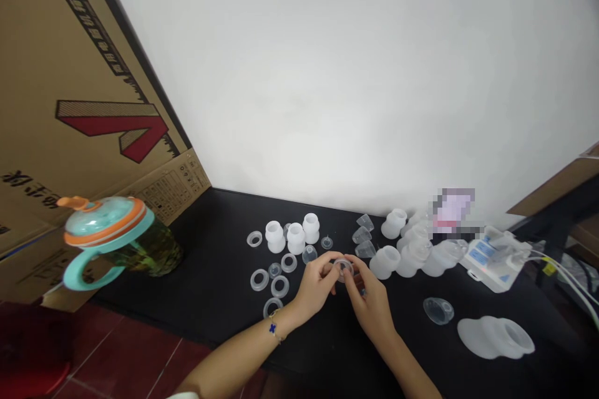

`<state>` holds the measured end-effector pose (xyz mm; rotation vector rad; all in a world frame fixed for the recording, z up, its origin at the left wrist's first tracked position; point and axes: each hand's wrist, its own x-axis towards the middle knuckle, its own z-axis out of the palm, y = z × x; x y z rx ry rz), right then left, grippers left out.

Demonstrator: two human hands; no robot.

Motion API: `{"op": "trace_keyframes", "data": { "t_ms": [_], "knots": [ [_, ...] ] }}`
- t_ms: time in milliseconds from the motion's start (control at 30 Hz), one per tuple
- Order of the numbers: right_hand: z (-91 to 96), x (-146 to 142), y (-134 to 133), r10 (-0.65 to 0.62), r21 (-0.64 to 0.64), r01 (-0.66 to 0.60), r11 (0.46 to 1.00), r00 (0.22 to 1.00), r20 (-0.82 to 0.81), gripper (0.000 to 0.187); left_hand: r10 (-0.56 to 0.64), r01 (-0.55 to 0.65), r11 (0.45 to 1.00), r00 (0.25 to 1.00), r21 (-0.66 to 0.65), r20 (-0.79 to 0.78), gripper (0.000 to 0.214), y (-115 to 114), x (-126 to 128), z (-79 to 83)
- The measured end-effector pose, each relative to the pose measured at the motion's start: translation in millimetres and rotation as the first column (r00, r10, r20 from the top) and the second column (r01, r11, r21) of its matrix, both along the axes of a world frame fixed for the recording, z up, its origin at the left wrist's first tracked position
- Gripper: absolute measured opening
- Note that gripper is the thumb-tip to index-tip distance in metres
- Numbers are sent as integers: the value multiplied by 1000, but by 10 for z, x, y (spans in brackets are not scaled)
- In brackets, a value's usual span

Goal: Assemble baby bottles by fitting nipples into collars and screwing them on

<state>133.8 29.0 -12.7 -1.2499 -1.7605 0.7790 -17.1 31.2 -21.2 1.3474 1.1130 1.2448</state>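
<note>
My left hand and my right hand meet above the black table, fingers closed around a clear ring-shaped bottle collar. Whether a nipple sits inside it, I cannot tell. Left of my hands lie several loose collars and small clear nipples. Behind them stand three white bottle-shaped pieces. Clear cup-like caps rest just beyond my right hand, beside a group of frosted baby bottles.
A turquoise-lidded jug of dark liquid stands left, by a large cardboard box. At right are a white device with cables, a clear dome cap and a frosted bottle lying on its side. A white wall backs the table.
</note>
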Motion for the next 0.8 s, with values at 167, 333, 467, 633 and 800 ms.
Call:
{"op": "trace_keyframes", "data": {
  "t_ms": [167, 333, 467, 633, 800],
  "knots": [
    [-3, 3, -4, -3, 11, 3, 1000, 1000, -1, 39, -2, 2, 1000, 1000, 0, -2, 26, -2, 1, 9],
    [-5, -6, 2, 3, -3, -3, 1000, 1000, 0, 39, 4, -4, 1000, 1000, 9, -13, 27, 15, -10, -30],
    [3, -9, 0, 3, 2, -3, 1000, 1000, 4, 38, 24, -24, 1000, 999, 14, -27, 28, 24, -12, -66],
    [-1, -4, -9, 8, -9, -8, 1000, 1000, 12, 38, 18, -18, 1000, 999, 8, -26, 28, 24, -7, -63],
    [-33, 8, 4, 5, -4, -5, 1000, 1000, 9, 39, 4, -4, 1000, 1000, 12, -17, 26, 19, -4, -53]
  ]
}}
